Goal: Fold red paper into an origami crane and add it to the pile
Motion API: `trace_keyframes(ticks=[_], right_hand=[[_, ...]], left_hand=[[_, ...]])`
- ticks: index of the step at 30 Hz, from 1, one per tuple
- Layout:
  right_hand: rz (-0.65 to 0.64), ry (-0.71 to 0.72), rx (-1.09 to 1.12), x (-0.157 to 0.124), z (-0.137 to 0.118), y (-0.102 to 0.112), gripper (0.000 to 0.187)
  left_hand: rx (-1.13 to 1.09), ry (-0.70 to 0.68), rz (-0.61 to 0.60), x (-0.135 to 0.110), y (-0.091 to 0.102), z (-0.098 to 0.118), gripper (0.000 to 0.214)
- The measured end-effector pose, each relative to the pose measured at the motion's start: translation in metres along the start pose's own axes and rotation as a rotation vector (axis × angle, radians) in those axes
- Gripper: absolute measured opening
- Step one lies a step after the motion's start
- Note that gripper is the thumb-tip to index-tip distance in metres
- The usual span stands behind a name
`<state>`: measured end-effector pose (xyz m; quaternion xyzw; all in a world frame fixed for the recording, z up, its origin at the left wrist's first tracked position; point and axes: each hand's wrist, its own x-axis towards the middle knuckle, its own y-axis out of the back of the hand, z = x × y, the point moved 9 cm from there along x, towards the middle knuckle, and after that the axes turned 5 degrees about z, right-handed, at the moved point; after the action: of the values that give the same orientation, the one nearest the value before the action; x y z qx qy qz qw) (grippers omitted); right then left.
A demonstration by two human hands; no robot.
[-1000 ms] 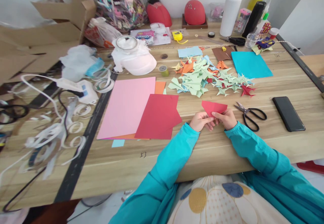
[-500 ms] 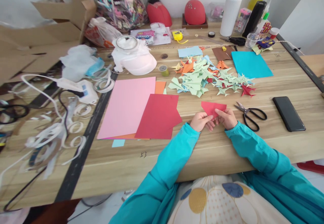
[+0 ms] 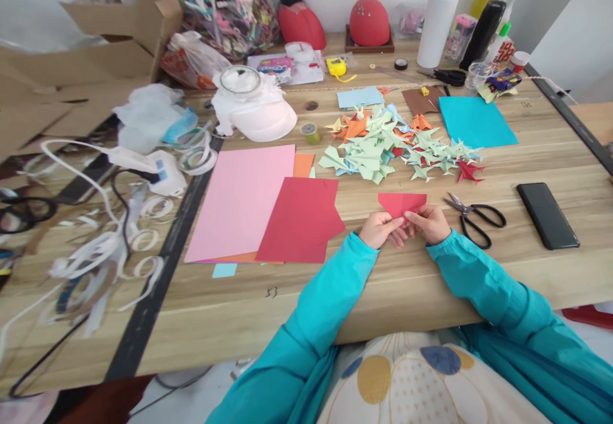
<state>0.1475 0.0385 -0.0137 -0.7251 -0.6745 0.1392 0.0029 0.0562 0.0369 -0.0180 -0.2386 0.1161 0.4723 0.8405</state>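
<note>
A small folded piece of red paper (image 3: 401, 203) is pinched between my two hands near the table's front. My left hand (image 3: 381, 229) grips its lower left part with thumb and fingers. The thumb and fingers of my right hand (image 3: 430, 223) close on its lower right part, hiding that corner. Just beyond lies a heap of folded paper cranes (image 3: 368, 152), mostly pale green, some orange and red. Black-handled scissors (image 3: 472, 216) rest partly open to the right of my right hand. Red sheets (image 3: 299, 219) overlap a pink sheet (image 3: 246, 197) on the left.
A black phone (image 3: 547, 215) lies at the right. Blue sheets (image 3: 476, 121) are behind the cranes. White cables and a power strip (image 3: 167, 176) clutter the left, near a cardboard box (image 3: 119, 53). Red pincushions (image 3: 368, 23) and a white paper roll (image 3: 437, 28) stand at the back.
The red paper has turned slightly in my fingers, its top edge now lying level, and it has shifted a little left. My right fingers have slid slightly along it.
</note>
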Motion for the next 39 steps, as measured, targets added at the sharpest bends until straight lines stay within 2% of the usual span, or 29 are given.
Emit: trace_keyframes(ticks=[8, 19, 27, 39], right_hand=[[0.033, 0.015, -0.016, -0.002, -0.007, -0.001, 0.031], [-0.011, 0.038, -0.101, -0.004, -0.010, -0.006, 0.033], [-0.053, 0.083, -0.140, -0.005, -0.013, -0.009, 0.035], [0.033, -0.034, -0.004, -0.003, 0.002, -0.001, 0.034]], left_hand=[[0.002, -0.012, -0.002, 0.001, -0.002, 0.000, 0.038], [-0.028, -0.021, 0.008, 0.000, 0.000, 0.001, 0.033], [0.044, -0.143, 0.051, -0.002, 0.000, 0.009, 0.031], [0.077, -0.194, 0.080, -0.006, 0.001, 0.015, 0.038]])
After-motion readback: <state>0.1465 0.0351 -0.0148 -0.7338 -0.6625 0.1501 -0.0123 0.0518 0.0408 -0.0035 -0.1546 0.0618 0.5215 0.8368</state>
